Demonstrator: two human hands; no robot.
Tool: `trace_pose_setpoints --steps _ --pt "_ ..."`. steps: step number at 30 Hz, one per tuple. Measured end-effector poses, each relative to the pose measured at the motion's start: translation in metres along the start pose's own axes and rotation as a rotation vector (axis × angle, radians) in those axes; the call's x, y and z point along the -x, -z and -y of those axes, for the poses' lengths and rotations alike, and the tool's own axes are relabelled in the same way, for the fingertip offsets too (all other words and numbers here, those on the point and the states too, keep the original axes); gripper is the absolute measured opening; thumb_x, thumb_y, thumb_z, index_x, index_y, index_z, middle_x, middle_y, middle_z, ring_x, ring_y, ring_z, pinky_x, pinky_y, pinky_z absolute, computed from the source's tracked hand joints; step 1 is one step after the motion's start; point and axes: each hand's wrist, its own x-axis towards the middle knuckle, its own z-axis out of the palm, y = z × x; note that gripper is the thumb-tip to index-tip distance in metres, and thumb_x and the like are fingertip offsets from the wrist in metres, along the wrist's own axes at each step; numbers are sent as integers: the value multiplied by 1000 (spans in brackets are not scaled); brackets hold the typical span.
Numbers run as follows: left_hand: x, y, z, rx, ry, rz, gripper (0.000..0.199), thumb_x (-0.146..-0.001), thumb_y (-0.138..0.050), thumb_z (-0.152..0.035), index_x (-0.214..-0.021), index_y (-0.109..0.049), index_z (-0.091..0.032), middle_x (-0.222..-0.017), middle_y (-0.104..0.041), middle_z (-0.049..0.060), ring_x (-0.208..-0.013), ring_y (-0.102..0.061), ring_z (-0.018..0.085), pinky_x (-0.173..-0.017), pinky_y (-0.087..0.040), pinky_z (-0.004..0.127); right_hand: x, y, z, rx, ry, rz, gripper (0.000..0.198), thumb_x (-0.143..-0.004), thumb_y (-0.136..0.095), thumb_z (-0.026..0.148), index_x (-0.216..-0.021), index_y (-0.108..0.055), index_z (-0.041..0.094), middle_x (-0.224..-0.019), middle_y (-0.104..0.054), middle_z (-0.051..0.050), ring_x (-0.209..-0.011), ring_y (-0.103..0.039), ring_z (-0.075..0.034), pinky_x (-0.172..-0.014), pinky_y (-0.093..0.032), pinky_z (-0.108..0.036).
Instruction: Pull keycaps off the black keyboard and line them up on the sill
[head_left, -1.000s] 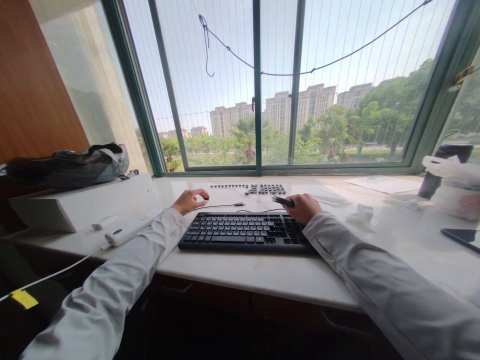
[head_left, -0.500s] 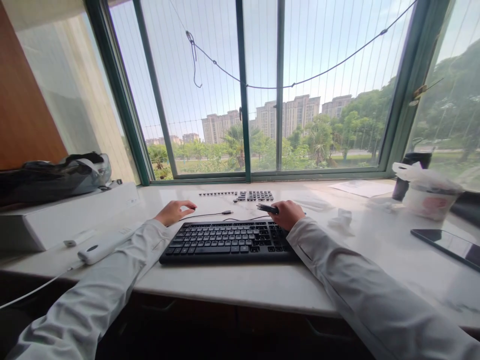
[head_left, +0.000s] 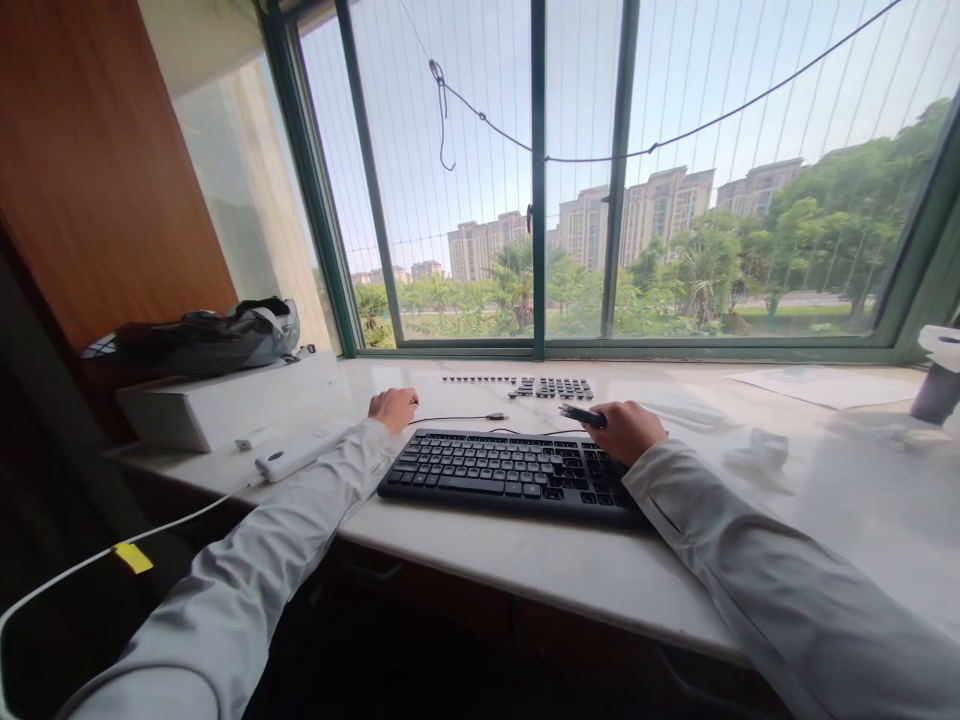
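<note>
My left hand (head_left: 393,408) is closed beyond the keyboard's left back corner, fingers pinched on a tiny dark piece that looks like a keycap (head_left: 414,402). A short black tool (head_left: 583,415) is gripped in my right hand (head_left: 632,430), over the back right of the keyboard; its exact kind is unclear. The black keyboard (head_left: 465,478) lies flat in front of me. Its right part shows bare key slots, and my right hand and sleeve cover some of it. Behind it, loose black keycaps (head_left: 566,388) are laid out in rows.
A cable plug (head_left: 496,416) lies behind the keyboard. At left are a white power strip (head_left: 292,455) and a white box (head_left: 225,405) with a dark bag (head_left: 210,335) on it. Crumpled clear plastic (head_left: 757,452) and paper (head_left: 810,385) lie at right. Windows rise behind the table.
The view has turned left, so everything sits further right in the picture. My left fingers, extended before, are curled in closer. My right hand still grips the black tool.
</note>
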Motion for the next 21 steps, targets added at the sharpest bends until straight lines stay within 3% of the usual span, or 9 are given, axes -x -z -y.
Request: trace_pose_setpoints --steps 9,15,21 --pt "-14 0 -4 -158 -12 67 25 -83 -53 -30 -99 -70 -20 -104 -68 15 -98 -62 30 -80 -43 38 2 4 1 9 11 23 33 -86 -44 44 -86 -72 26 -85 -70 -8 -81 -63 -23 -64 -37 -29" --pt "-63 -1 -2 -161 -10 88 23 -78 -59 -26 -95 -73 -20 -106 -68 15 -98 -61 30 -81 -44 38 2 4 4 72 60 22 28 -85 -46 39 -85 -71 26 -84 -69 -8 -78 -63 -23 -62 -36 -29" --pt "-111 -27 3 -142 21 90 25 -75 -63 -28 -96 -74 -21 -108 -68 15 -97 -62 30 -80 -45 37 0 3 0 127 49 39 23 -83 -49 35 -80 -70 24 -83 -69 -7 -76 -63 -22 -61 -35 -28"
